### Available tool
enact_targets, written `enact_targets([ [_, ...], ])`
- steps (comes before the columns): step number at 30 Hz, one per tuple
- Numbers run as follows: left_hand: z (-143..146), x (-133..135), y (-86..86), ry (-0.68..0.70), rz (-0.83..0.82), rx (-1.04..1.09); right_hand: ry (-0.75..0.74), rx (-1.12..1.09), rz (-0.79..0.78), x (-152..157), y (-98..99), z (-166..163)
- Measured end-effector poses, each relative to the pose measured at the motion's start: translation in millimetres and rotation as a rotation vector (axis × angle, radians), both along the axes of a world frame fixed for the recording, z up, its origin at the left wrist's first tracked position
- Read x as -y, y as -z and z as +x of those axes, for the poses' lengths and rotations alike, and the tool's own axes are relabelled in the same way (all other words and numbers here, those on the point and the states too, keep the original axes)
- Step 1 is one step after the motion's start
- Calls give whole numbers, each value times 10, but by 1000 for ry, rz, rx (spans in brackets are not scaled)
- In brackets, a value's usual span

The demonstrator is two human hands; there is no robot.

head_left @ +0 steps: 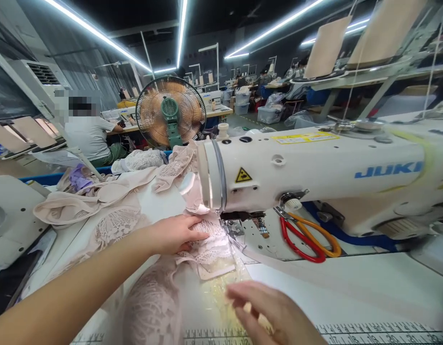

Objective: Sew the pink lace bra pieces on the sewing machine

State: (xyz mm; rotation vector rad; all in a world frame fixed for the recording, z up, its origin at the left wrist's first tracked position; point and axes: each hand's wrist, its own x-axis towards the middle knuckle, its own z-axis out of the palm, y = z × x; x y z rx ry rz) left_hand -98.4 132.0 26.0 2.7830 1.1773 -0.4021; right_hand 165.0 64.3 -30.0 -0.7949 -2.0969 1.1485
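Note:
My left hand [174,234] lies flat on a pale pink lace garment [210,251], pressing it to the table just left of the needle and presser foot [230,229] of a white JUKI sewing machine [315,165]. Fingers of that hand are together and stretched toward the needle. My right hand [268,311] is at the bottom centre, blurred, fingers loosely curled over the near edge of the lace; whether it pinches the fabric is unclear.
Red and orange handled scissors [308,237] lie under the machine arm. A heap of pink lace pieces [110,201] covers the table's left. A fan [171,112] stands behind. A person sits at back left. A ruler strip [368,330] edges the table.

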Motion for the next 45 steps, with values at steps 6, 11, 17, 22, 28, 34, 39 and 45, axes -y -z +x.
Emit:
enact_targets([
  [6,444,332,34,94,70,107,-1,339,462,-354,125,162],
  [11,724,687,253,-70,148,166,-48,326,557,-287,299,275],
  [17,604,697,440,87,304,270,-123,489,696,-231,314,401],
  [22,474,485,436,180,312,364,-39,465,661,-262,334,274],
  [28,357,245,461,288,345,425,98,397,731,-295,256,60],
  [34,257,17,498,352,414,452,178,427,775,-332,221,-80],
  [39,191,-131,531,375,430,430,212,421,839,-382,256,-104],
  [45,137,-256,537,362,486,402,232,427,868,-387,261,-106],
])
